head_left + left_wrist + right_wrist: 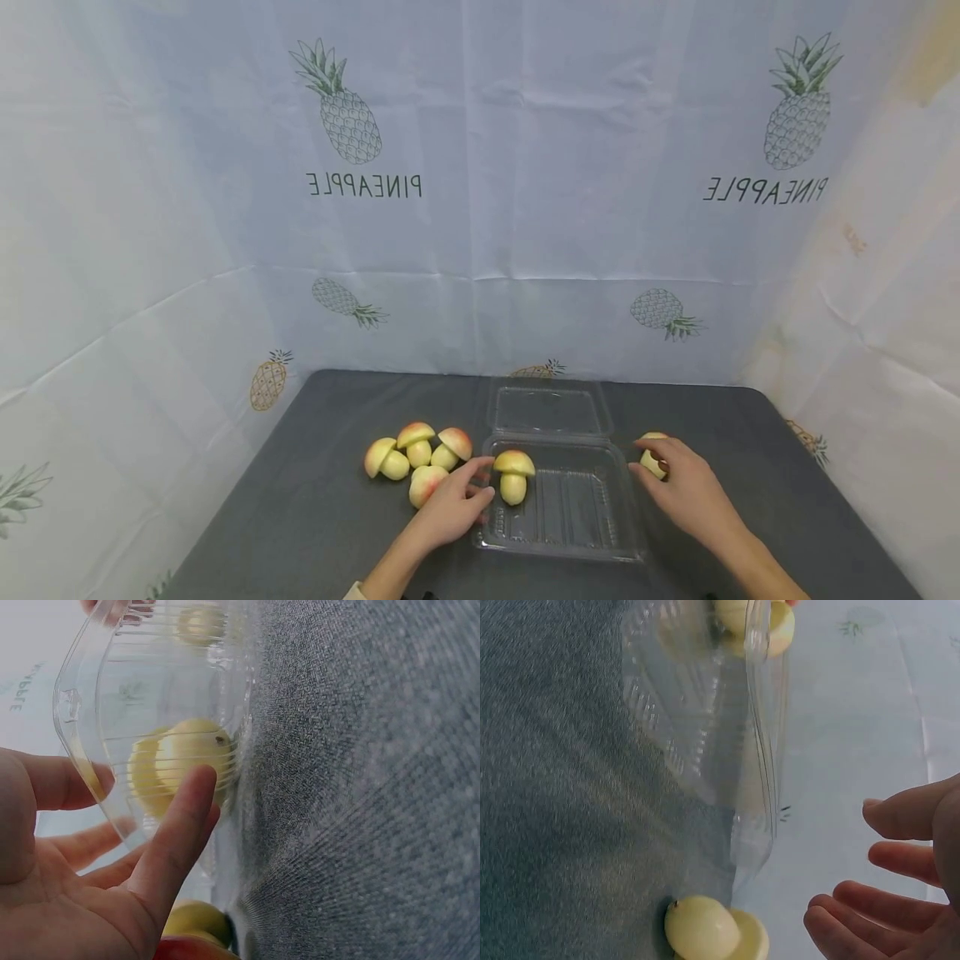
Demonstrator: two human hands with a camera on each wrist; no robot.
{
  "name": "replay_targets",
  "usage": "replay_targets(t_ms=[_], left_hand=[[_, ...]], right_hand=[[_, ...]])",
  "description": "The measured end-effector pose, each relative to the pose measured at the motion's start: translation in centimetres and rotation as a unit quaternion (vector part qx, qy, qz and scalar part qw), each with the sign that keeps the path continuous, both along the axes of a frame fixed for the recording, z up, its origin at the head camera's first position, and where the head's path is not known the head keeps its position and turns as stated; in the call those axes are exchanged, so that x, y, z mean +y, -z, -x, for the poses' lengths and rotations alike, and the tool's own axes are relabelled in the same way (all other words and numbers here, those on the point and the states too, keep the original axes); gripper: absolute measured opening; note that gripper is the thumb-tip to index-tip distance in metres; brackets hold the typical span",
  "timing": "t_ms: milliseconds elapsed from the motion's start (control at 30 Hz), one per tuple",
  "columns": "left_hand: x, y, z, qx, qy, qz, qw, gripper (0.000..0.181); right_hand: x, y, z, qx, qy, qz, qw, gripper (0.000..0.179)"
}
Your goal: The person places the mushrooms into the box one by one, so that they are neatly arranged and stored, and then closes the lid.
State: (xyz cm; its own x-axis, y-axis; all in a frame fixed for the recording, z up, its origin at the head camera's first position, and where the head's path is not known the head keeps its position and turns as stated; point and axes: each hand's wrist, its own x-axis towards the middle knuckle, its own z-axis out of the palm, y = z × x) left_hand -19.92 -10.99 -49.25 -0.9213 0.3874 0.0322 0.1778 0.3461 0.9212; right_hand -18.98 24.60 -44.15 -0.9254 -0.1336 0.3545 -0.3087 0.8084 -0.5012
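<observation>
Loosely spread, the left hand (448,505) perhaps touches the container (573,504), with the relaxed right hand (688,490) near a mushroom (701,928).

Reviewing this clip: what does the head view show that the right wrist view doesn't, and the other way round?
Only the head view: the left hand in full, the complete group of four mushrooms and the backwards PINEAPPLE lettering.
Only the right wrist view: a dark spot on the mushroom beside the box, and a gap between that mushroom and the right hand, which overlap from the head.
Both: that mushroom, the right hand and the clear box.
</observation>
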Motion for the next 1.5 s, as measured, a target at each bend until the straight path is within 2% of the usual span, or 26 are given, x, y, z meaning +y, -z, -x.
replay_targets(t_ms=[333, 800, 1133, 1333, 1500], left_hand=[[0.1, -0.1, 0.0, 0.0, -0.007, 0.004, 1.0, 0.046], [0.0, -0.1, 0.2, -0.002, -0.007, 0.002, 1.0, 0.047], [-0.1, 0.0, 0.3, 0.002, -0.006, 0.009, 0.9999, 0.047], [-0.1, 0.1, 0.3, 0.0, -0.006, 0.004, 1.0, 0.047], [0.0, 0.1, 0.3, 0.002, -0.009, 0.007, 0.9999, 0.046]], right_hand=[[1.8, -0.5, 0.6, -0.044, 0.007, 0.014, 0.9989, 0.039], [3.9, -0.1, 2.6, -0.044, 0.027, -0.013, 0.9986, 0.045], [5.4, 1.9, 4.1, -0.068, 0.029, 0.009, 0.9972, 0.056], [5.9, 3.7, 4.7, -0.078, 0.028, 0.042, 0.9957, 0.054], [6.1, 4.6, 5.1, -0.088, 0.03, 0.063, 0.9937, 0.055]])
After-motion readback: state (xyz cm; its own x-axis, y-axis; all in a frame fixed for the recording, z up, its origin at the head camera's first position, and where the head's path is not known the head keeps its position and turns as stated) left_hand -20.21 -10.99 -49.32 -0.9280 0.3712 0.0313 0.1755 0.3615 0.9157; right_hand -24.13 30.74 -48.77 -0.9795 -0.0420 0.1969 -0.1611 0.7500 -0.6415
